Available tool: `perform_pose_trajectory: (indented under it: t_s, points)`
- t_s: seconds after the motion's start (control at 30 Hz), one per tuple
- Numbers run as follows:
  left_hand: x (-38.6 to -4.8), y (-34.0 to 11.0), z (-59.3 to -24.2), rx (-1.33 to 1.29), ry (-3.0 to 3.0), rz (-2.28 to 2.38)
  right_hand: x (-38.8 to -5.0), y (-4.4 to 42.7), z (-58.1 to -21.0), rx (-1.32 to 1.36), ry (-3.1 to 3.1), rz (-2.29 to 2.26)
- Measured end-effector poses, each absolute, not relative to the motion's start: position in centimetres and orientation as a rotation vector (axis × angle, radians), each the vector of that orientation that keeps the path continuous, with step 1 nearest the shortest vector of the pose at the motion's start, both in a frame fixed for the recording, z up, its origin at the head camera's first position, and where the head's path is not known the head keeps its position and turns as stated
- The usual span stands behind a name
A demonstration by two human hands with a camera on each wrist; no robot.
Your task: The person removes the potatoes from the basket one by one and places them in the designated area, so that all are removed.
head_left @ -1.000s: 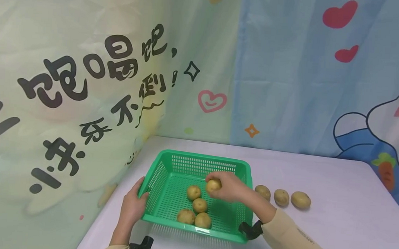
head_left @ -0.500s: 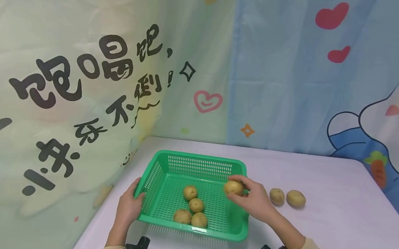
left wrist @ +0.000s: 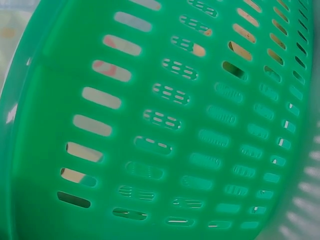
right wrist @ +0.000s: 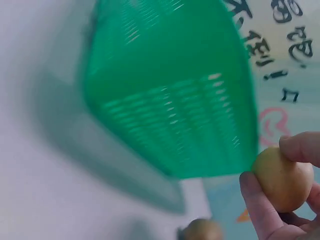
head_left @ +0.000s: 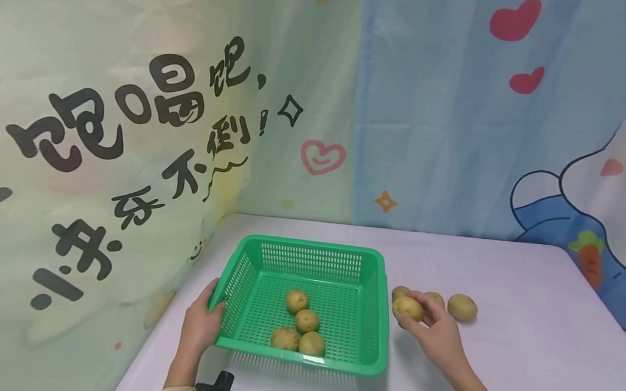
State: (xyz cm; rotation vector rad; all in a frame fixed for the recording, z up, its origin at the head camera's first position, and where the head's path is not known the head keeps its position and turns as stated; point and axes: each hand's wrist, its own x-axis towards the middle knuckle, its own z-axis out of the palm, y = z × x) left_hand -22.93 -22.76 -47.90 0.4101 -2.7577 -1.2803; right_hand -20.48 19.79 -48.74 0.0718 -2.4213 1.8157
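Several potatoes (head_left: 307, 321) lie in the green basket (head_left: 302, 365), toward its near side. At the basket's left rim, my left hand (head_left: 201, 322) grips the edge with its thumb on the inner side. Just right of the basket, my right hand (head_left: 436, 334) holds a potato (head_left: 407, 309) above the table between thumb and fingers. In the right wrist view that potato (right wrist: 283, 179) is pinched by the fingertips beside the basket (right wrist: 170, 100). The left wrist view shows only the slotted basket wall (left wrist: 115, 135) up close, with no hand in it.
On the white table (head_left: 527, 304), three more potatoes (head_left: 463, 307) sit in a row right of the basket, two of them partly hidden by the held potato and hand. A printed curtain (head_left: 431, 107) hangs behind and along the left side.
My right hand has moved right, out of the basket to beside it, with the potato still in its fingers. My left hand stays on the rim. The view has shifted slightly.
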Motion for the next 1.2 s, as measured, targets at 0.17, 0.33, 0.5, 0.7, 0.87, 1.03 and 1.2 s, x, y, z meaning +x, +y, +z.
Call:
perform_pose_trajectory:
  t_s: [0.17, 0.33, 0.5, 0.7, 0.87, 1.03, 1.2]
  points:
    - [-22.9, -22.8, -48.0, 0.406, -2.755, -1.284, -20.4, 20.8, -51.3, -0.174, -2.591, 1.753]
    - [-22.9, -22.9, -48.2, 0.423, -2.759, -1.287, -20.6, 21.3, -53.2, -0.246, -2.676, 1.64]
    - [-23.0, -22.9, -48.4, 0.44, -2.754, -1.29, -20.8, 21.3, -54.1, -0.19, -2.708, 1.565]
    - [-23.1, -22.9, -48.3, 0.419, -2.752, -1.285, -20.9, 21.1, -54.7, -0.112, -2.723, 1.511]
    - [-23.0, -22.9, -48.1, 0.419, -2.76, -1.288, -21.1, 20.9, -54.7, -0.091, -2.716, 1.487]
    - [-23.0, -23.0, -47.9, 0.423, -2.772, -1.279, -21.2, 20.9, -54.6, -0.077, -2.751, 1.431]
    - [-22.9, -22.9, -47.9, 0.422, -2.764, -1.274, -21.2, 20.9, -54.3, -0.074, -2.782, 1.405]
